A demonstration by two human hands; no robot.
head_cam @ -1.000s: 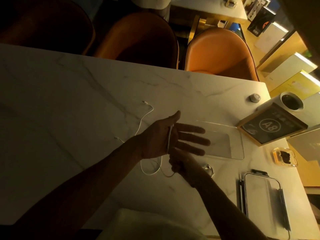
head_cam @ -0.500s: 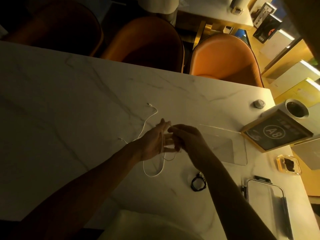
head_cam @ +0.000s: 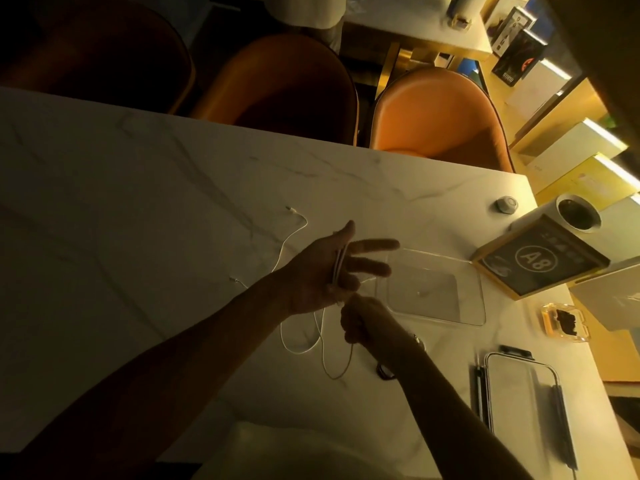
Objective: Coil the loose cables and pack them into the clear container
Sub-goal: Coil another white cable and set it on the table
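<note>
1. Slippage is the main risk: the thin white cable (head_cam: 337, 268) is wound in a few turns round the left hand (head_cam: 322, 275), whose fingers (head_cam: 375, 244) are spread straight and wide toward 3 o'clock. If those fingers relax or close together, the turns would probably slide off the tips and the coil would fall apart.

2. Tangling is the second risk. The slack lies on the white marble counter (head_cam: 138, 220) in loose loops at 6 o'clock of the left hand, crossing one another; a hard pull from the right hand (head_cam: 363, 322) could draw them into a knot.

3. One free end with its plug (head_cam: 291, 209) trails away at 10 o'clock of the left hand and could snag or whip as it is drawn in.

4. The right hand sits just below the left palm, its fingers curled in a fist round the cable strand.

5. The clear shallow plastic container (head_cam: 434, 318) lies open on the counter at 3 o'clock of the hands, just beyond the left fingertips; it holds no cable yet.
</note>
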